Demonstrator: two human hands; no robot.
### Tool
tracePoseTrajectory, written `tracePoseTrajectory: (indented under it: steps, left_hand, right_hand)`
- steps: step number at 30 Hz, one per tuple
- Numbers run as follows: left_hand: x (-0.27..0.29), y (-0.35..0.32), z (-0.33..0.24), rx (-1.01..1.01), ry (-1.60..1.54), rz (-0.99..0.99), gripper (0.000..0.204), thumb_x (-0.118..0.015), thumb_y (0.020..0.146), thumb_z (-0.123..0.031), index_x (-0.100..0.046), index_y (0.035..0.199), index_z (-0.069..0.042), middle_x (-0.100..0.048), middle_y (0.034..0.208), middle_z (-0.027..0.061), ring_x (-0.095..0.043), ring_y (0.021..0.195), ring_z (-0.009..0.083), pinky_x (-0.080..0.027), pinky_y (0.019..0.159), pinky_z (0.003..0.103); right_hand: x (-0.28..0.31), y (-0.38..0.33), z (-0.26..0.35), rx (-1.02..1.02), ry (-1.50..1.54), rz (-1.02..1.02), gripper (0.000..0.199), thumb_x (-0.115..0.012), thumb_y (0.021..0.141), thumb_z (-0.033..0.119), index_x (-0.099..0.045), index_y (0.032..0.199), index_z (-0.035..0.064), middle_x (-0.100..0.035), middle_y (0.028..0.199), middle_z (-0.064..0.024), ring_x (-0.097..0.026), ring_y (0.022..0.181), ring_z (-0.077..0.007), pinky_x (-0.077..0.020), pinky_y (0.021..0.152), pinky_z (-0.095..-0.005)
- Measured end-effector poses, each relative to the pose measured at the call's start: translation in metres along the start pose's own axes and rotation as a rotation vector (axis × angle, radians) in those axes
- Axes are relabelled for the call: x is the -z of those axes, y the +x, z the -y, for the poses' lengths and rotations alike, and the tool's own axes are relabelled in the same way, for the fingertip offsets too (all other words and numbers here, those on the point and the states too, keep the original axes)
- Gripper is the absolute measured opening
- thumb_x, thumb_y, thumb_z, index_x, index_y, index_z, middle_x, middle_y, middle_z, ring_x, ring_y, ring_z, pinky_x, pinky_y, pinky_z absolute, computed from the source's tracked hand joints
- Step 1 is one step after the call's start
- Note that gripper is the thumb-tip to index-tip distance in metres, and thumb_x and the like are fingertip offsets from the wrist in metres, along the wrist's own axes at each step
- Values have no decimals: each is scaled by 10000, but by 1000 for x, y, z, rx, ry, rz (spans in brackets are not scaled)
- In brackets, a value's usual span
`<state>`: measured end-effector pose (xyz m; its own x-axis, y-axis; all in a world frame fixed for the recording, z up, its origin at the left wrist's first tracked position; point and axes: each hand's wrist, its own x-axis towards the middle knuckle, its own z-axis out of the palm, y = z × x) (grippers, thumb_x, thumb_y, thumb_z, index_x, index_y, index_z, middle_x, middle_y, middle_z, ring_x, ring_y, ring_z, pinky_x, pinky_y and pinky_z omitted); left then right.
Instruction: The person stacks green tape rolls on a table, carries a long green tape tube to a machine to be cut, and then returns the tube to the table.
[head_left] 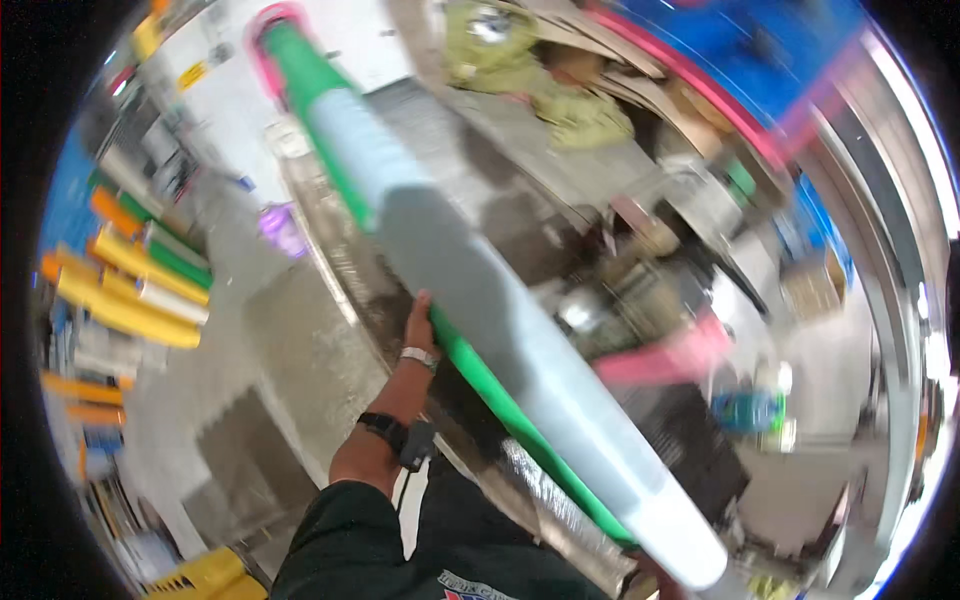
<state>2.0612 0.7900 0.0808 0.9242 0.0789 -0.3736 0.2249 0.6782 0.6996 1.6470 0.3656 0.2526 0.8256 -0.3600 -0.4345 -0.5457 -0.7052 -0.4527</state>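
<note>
Workshop-type room w/ grey concrete floor (300, 340), whole pic heavily motion-blurred. Far left, a stack of yellow, orange and green rolls (130, 280) is seen lying on racks, well apart from the hands. A small purple thing (283, 228) is spotted on the floor further in, too blurry to ID.

Center-left, the left hand (420, 322) is raised up against the underside of a long pale blue-grey roll (480, 300) w/ a green layer along its edge. Fingers are hidden behind the roll, so how far they're curled can't be told; hand is touching it for sure. A light band and a dark watch are worn on that wrist/forearm, dark sleeve below.

The roll is held diagonally, running from top left (pink-rimmed end) down to bottom right, nearly across the whole frame. Right hand isn't clearly seen, prob hidden under the roll's lower end.

Right side: cluttered bench (700, 300) w/ cardboard, olive cloth and a pink strip, all blurred.
</note>
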Motion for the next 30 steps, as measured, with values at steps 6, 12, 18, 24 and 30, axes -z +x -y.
tracePoseTrajectory:
  steps: [6,12,18,24,30]
  left_hand:
    - [-32,-129,98,222,4,91,518,-588,891,-452,-554,1228,-60,-608,1149,89,-581,1053,241,-484,903,404]
    - [-76,-226,158,327,125,79,541,-580,884,-476,-551,1236,-66,-598,1174,82,-563,1080,248,-472,920,418]
    - [-88,-263,157,340,222,53,565,-572,877,-501,-547,1245,-73,-587,1198,75,-545,1107,256,-460,937,431]
    - [-70,-280,139,302,278,-18,588,-563,870,-525,-544,1254,-80,-577,1222,68,-527,1134,264,-448,954,445]
    - [-72,-326,162,299,297,-35,612,-555,862,-550,-540,1263,-87,-567,1246,60,-509,1161,271,-436,971,458]
  right_hand:
    - [61,-79,-183,-118,111,-222,866,-718,773,364,-283,1444,32,-414,1403,-189,-396,1308,-315,-317,1087,-403]
    - [72,-141,-326,-199,391,-263,848,-700,799,357,-269,1453,32,-391,1423,-187,-373,1325,-314,-298,1101,-401]
    - [8,-144,-367,-106,756,-232,829,-682,825,349,-254,1462,32,-368,1443,-186,-351,1341,-313,-280,1116,-399]
    - [-14,-137,-358,-133,1244,-213,873,-691,855,399,-215,1482,21,-365,1441,-146,-360,1318,-244,-308,1074,-322]
    - [17,-162,-357,-264,1612,-309,829,-692,869,354,-245,1469,-5,-442,1365,-134,-417,1254,-218,-337,1046,-320]
